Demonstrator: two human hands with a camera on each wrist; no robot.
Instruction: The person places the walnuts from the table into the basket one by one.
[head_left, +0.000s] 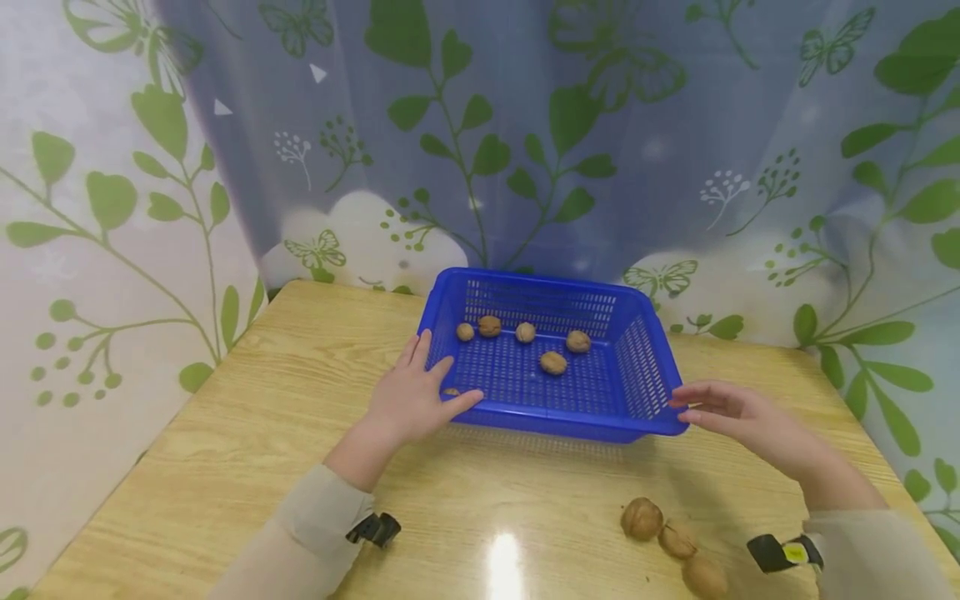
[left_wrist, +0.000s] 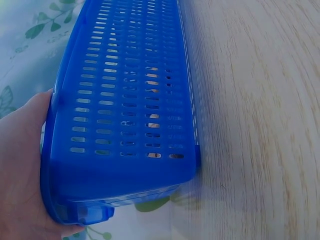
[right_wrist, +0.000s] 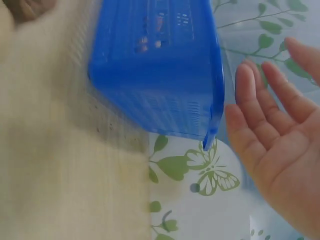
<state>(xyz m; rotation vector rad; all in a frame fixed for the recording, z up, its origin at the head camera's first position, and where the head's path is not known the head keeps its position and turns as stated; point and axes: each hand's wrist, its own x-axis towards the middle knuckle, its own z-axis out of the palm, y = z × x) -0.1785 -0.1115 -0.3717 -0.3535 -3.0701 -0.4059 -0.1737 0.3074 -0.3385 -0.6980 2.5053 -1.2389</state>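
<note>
A blue plastic basket with slotted walls stands on the table, several walnuts lying scattered on its floor. Over its near left corner rests my left hand, fingers spread and thumb across the front rim. The left wrist view shows this hand against the rim from outside. My right hand is at the near right corner, fingers loosely extended. In the right wrist view that hand is slightly apart from the rim, palm showing, nothing held. One walnut is partly hidden behind the left thumb.
Three brown walnuts sit close together on the wooden table, in front of the basket and near the right forearm. A patterned curtain hangs behind the basket. Both wrists wear black straps.
</note>
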